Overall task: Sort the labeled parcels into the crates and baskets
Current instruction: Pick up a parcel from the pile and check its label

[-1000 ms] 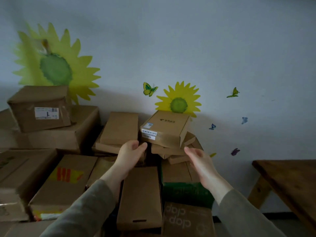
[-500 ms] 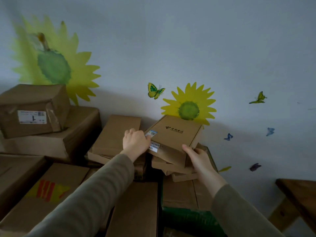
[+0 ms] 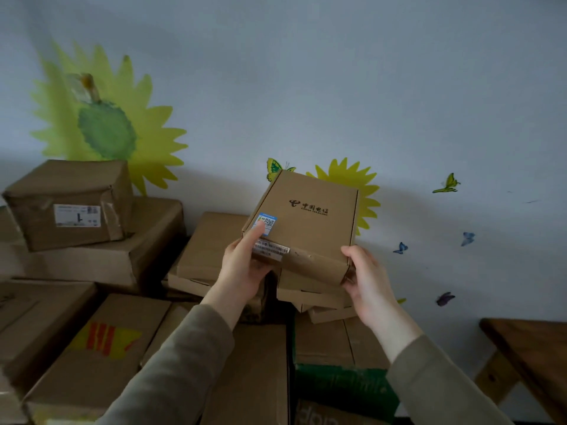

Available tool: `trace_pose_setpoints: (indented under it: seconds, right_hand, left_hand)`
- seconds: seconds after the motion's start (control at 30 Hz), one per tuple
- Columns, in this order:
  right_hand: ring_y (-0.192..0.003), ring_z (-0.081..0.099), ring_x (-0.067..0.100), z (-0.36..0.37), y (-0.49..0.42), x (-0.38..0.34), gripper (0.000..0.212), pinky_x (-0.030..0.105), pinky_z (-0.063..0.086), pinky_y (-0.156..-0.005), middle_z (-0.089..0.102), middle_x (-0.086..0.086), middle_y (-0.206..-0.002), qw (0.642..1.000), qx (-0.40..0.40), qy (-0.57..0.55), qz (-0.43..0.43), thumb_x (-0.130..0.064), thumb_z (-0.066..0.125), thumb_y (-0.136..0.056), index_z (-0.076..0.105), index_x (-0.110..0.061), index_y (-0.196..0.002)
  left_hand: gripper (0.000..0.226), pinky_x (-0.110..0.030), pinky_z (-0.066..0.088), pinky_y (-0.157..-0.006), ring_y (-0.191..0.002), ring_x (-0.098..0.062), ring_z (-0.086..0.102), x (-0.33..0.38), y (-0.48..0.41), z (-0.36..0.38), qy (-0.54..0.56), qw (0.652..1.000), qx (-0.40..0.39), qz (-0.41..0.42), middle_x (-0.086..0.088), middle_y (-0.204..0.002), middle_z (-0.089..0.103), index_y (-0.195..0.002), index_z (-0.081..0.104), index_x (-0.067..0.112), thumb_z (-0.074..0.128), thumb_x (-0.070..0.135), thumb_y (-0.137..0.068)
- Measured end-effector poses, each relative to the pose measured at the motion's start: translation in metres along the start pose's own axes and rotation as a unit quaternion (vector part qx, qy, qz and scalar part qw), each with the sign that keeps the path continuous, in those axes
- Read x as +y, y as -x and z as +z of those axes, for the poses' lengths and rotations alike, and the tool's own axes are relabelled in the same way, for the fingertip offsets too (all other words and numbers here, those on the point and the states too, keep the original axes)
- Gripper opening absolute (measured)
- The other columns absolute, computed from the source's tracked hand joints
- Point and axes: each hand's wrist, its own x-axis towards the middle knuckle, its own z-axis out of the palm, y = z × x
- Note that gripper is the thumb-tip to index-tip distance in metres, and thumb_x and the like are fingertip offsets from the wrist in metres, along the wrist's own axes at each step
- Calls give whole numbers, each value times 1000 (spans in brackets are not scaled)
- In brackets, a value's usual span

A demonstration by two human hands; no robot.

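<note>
Most of your view is pale wall point(image 3: 337, 72), rising behind the parcel point(image 3: 306, 222) you hold. Far up-left of the parcel is a big sunflower decal point(image 3: 122, 133), its lower edge hidden by a taped box point(image 3: 67, 204). That box's white label point(image 3: 77, 215) is too blurred to read.

Left of and below the parcel spreads a heap of brown cartons point(image 3: 214, 250), cut off by the left and bottom edges, so you cannot count them. One carton down-left of the parcel bears a yellow-and-red patch point(image 3: 104, 335) with smeared print. Below the parcel, a green carton point(image 3: 343, 391) has its right end behind your right sleeve point(image 3: 445, 378). Down-right of the parcel, a wooden table point(image 3: 527, 348) shows only a corner and one leg.

The parcel tilts above a stack of flat boxes point(image 3: 310, 294); you cannot tell whether it touches them. It covers part of a small sunflower decal point(image 3: 366, 191) and much of a butterfly decal point(image 3: 276, 168).

Your left hand point(image 3: 242, 271) grips the parcel's near left corner, with the thumb laid up onto a blue QR sticker point(image 3: 266, 223) and the fingers hidden underneath. Your right hand point(image 3: 368, 280) clasps the near right corner, thumb at the top edge, fingers curled under out of sight. The barcode label point(image 3: 271, 250) on the parcel's near face is unreadable.
</note>
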Motion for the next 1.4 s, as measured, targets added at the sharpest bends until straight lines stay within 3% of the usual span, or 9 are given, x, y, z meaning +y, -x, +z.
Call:
trace_pose_setpoints:
  seconds: [0.13, 0.27, 0.5, 0.67, 0.87, 0.93, 1.1, 1.23, 1.4]
  right_hand:
    - [-89, 59, 17, 8, 13, -8, 12, 31, 45, -79, 62, 7, -102, 999, -31, 17, 2, -13, 56, -90, 61, -16, -101]
    - [-125, 46, 18, 22, 23, -14, 51, 30, 37, -96, 49, 2, -136, 991, -37, 116, -60, -22, 59, -92, 43, -14, -140]
    - [-105, 62, 22, 64, 45, -47, 51, 29, 49, -72, 63, 0, -113, 991, -115, 10, -65, -44, 61, -87, 54, -15, -128]
    - [-95, 66, 21, 67, 50, -54, 56, 34, 55, -70, 70, 4, -105, 994, -105, 18, -18, -57, 70, -73, 63, -16, -111]
    - [-95, 66, 26, 60, 43, -47, 43, 36, 55, -75, 69, 12, -103, 995, -89, -23, 44, -38, 76, -74, 66, -9, -105]
    - [-94, 66, 25, 54, 39, -45, 40, 35, 55, -76, 69, 12, -104, 996, -79, -21, 46, -33, 73, -76, 65, -8, -107]
    - [-87, 62, 21, 32, 32, -45, 20, 31, 50, -71, 67, 7, -96, 990, -134, 14, 40, -24, 64, -84, 63, -13, -101]
    - [-93, 62, 23, 20, 32, -43, 26, 32, 50, -76, 68, 11, -103, 982, -185, 18, 41, -25, 57, -88, 63, -12, -109]
    - [-92, 64, 23, 17, 34, -40, 29, 35, 48, -82, 70, 10, -100, 970, -235, 38, 41, -27, 51, -91, 64, -12, -111]
  left_hand:
    - [46, -40, 53, -88, -100, -28, 64, 11, 23, -7, -33, 999, 16, 28, -16, -109, 64, -113, 56, 5, 74, 23, -76]
    - [60, -31, 55, -81, -95, -15, 65, 18, 46, -2, -192, 951, 73, 231, -3, -109, 65, -126, 51, 10, 78, 21, -74]
    - [80, -20, 39, -89, -111, -12, 48, 13, 63, 4, -476, 737, 32, 479, 2, -120, 50, -135, 42, 9, 83, 24, -68]
    - [89, -61, 45, -90, -118, -31, 46, 2, 61, -2, -647, 480, 9, 593, -15, -126, 56, -131, 38, 11, 82, 11, -54]
    - [88, -61, 41, -93, -123, -23, 40, -2, 58, -7, -695, 383, -43, 607, -3, -132, 52, -133, 40, 19, 84, 30, -58]
    - [76, -62, 34, -99, -127, -20, 38, 3, 59, -13, -687, 414, -91, 590, -3, -133, 55, -137, 38, 24, 66, 52, -71]
    - [50, -31, 35, -98, -118, -25, 52, 40, 66, -20, -537, 660, 29, 525, -9, -124, 59, -126, 57, 7, 57, 40, -88]
    - [44, -35, 44, -89, -110, -25, 59, 68, 59, -29, -350, 916, 82, 179, -9, -119, 63, -126, 57, 14, 56, 41, -91]
    - [37, -38, 53, -73, -76, -20, 68, 61, 62, -37, -212, 977, 6, 20, -2, -82, 74, -107, 65, 18, 51, 49, -92]
